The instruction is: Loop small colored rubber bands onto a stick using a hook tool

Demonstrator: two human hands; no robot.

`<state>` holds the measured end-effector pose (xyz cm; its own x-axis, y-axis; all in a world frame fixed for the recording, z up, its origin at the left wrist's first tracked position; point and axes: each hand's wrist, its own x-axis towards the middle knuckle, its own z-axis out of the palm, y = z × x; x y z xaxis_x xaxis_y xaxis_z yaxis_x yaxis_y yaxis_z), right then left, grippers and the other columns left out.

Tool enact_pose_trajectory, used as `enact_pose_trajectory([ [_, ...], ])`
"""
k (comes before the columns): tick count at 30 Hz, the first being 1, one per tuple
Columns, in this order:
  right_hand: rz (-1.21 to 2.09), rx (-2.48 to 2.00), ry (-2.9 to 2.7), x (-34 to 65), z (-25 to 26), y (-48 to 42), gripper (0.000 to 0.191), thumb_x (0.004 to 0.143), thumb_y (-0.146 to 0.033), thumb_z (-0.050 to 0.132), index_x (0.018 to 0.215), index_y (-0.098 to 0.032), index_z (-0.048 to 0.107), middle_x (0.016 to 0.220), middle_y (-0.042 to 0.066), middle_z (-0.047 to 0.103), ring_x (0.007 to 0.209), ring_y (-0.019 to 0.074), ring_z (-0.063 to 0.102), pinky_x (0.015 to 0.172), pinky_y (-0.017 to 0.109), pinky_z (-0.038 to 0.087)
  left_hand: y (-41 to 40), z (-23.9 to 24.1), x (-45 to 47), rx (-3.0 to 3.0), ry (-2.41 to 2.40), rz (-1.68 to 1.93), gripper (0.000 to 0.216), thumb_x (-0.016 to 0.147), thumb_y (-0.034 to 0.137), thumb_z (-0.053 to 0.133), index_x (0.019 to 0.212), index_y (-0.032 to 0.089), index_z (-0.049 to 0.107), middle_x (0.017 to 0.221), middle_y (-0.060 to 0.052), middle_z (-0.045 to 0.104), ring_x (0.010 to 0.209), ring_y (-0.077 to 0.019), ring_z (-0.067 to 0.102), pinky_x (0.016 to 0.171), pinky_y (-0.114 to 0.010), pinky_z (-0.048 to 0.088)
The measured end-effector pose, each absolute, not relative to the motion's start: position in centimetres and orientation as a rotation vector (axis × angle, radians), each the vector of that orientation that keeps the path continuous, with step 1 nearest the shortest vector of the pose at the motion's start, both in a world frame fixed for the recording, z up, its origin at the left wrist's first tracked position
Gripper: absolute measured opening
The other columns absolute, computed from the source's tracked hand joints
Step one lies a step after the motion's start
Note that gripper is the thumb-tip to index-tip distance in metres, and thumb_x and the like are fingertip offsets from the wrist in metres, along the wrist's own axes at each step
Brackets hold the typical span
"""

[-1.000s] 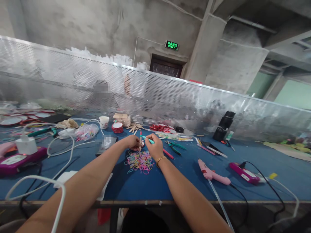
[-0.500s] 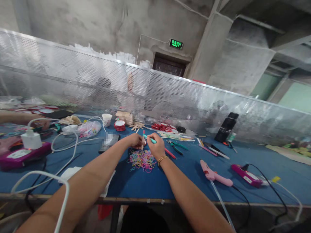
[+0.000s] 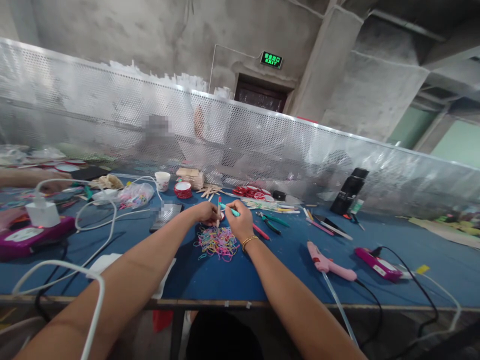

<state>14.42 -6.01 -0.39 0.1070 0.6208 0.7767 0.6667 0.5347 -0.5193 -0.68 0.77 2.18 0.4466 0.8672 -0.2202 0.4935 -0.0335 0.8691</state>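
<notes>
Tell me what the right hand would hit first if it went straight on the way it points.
Probably the red stick held upright by the left hand, just ahead of the right hand; depth is unclear.

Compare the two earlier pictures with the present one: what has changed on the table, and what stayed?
A co-worker's forearm has come in from the left edge, beyond the white charger. The left hand keeps its grip on the red stick, the right hand on the teal stick, both by the rubber bands. The glue gun lies unmoved.
</notes>
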Motion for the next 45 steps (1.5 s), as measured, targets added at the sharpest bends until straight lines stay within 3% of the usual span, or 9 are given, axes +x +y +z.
enact_pose_trajectory([
  [17,-0.046,-1.15,-1.554,14.35,-0.31,-6.26,0.012,0.082,-0.027,0.053,0.075,-0.022,0.061,0.071,-0.001,0.065,0.069,0.0157,0.058,0.071,0.026,0.042,1.13,1.87,-0.64,1.694,1.194,0.449,0.028,0.062,0.033,0.084,0.075,0.014,0.067,0.058,0.0,0.066,0.056,-0.0113,0.061,0.058,-0.02,0.049],
  [31,-0.093,-1.203,-1.516,14.53,-0.34,-6.16,0.011,0.082,-0.027,0.054,0.075,-0.022,0.061,0.071,-0.001,0.066,0.069,0.0162,0.06,0.071,0.026,0.041,1.4,1.81,-0.79,1.712,1.165,0.423,0.019,0.07,0.026,0.078,0.08,0.015,0.068,0.058,0.001,0.066,0.052,-0.0096,0.06,0.055,-0.018,0.048],
  [45,-0.076,-1.155,-1.599,14.27,-0.46,-6.08,0.01,0.083,-0.026,0.054,0.075,-0.023,0.061,0.07,-0.001,0.065,0.068,0.0158,0.059,0.068,0.025,0.041,1.57,1.66,-0.64,1.695,1.183,0.436,0.026,0.063,0.029,0.083,0.076,0.014,0.067,0.058,0.0,0.066,0.057,-0.0122,0.063,0.059,-0.021,0.051],
])
